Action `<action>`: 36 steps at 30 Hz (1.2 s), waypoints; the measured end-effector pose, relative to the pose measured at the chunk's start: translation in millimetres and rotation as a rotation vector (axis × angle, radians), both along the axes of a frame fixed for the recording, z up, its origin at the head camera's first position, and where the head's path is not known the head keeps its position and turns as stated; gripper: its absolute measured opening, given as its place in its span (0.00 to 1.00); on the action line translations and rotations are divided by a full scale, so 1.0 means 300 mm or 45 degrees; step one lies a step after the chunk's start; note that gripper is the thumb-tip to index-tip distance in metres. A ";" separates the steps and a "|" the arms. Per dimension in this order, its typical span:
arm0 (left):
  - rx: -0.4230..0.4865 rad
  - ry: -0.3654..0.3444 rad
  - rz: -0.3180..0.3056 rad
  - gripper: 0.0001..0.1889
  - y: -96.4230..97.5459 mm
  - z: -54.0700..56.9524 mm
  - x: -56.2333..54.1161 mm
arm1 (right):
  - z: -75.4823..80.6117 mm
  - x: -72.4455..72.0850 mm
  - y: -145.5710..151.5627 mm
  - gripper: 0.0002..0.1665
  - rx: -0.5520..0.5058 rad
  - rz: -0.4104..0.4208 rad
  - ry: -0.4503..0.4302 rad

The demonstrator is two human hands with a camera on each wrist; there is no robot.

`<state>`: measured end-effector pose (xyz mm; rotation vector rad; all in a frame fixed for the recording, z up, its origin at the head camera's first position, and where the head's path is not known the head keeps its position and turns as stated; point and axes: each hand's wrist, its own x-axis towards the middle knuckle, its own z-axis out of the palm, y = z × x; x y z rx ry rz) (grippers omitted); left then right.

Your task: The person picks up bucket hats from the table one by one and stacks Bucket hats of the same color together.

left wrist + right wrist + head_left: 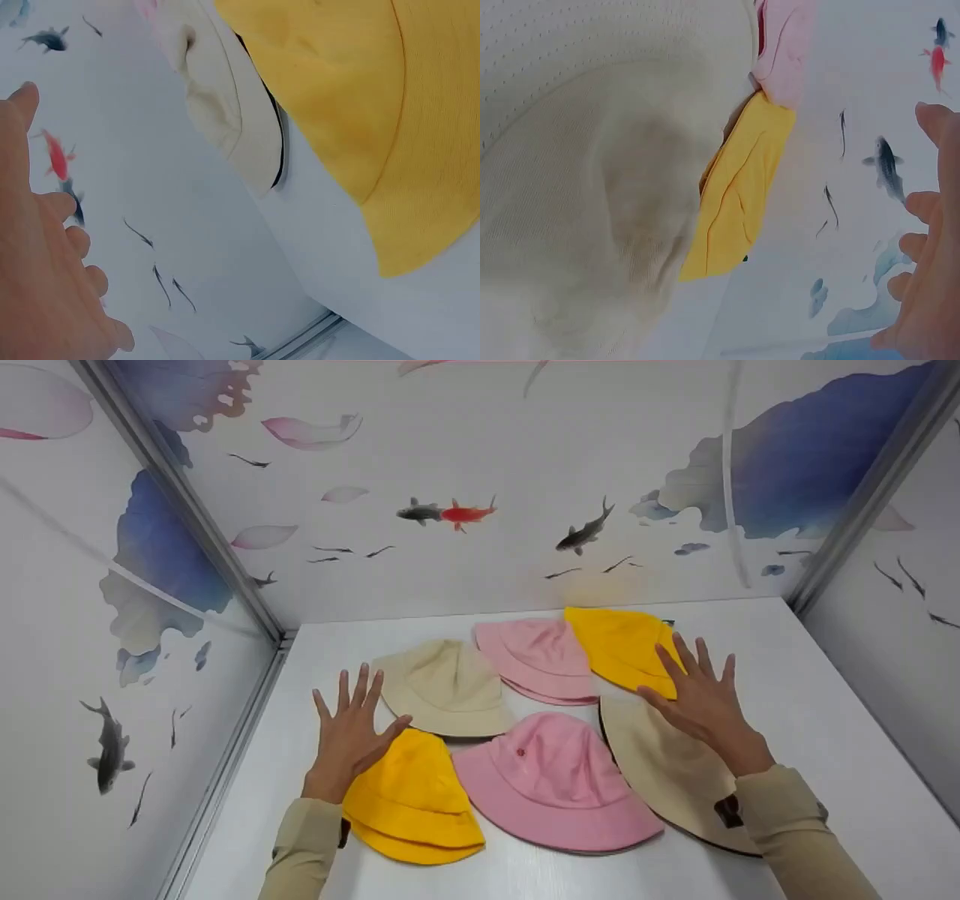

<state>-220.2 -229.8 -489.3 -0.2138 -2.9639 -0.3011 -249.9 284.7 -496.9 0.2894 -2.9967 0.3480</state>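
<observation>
Both hands are spread over a group of bucket hats, holding nothing. In the head view my left hand (351,739) overlaps the edges of the near yellow hat (412,802) and the far beige hat (446,686). My right hand (705,694), fingers fanned out, overlaps the far yellow hat (619,645) and the near beige hat (652,757). Between them lie a large pink hat (559,780) in front and a smaller pink hat (536,656) behind. In the left wrist view, the fingers (45,247) show apart from the yellow hat.
The hats lie flattened in two rows on a white table (262,840). White panels (480,450) printed with fish and lotus leaves stand at the back and both sides. Metal corner posts (180,502) join the panels.
</observation>
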 end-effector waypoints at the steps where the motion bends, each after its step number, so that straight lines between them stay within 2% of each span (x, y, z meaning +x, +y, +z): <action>1: 0.017 -0.009 0.000 0.48 -0.001 0.002 0.004 | 0.001 0.000 -0.011 0.50 -0.012 0.008 -0.006; 8: 0.157 -0.087 0.019 0.47 -0.025 0.004 0.035 | 0.004 0.010 -0.081 0.49 -0.130 0.053 -0.034; 18: 0.294 -0.248 0.081 0.46 -0.056 -0.047 0.070 | -0.014 0.059 -0.203 0.50 -0.244 0.072 -0.012; 24: 0.305 -0.254 0.105 0.47 -0.058 -0.062 0.087 | -0.012 0.077 -0.272 0.49 -0.251 0.144 0.082; 27: 0.351 -0.271 0.125 0.46 -0.060 -0.066 0.098 | -0.015 0.092 -0.311 0.49 -0.315 0.197 0.105; 32: 0.383 -0.293 0.192 0.46 -0.074 -0.087 0.120 | -0.017 0.128 -0.385 0.49 -0.493 0.243 0.031; 36: 0.340 -0.222 0.243 0.44 -0.091 -0.112 0.138 | -0.018 0.156 -0.443 0.47 -0.634 0.245 -0.083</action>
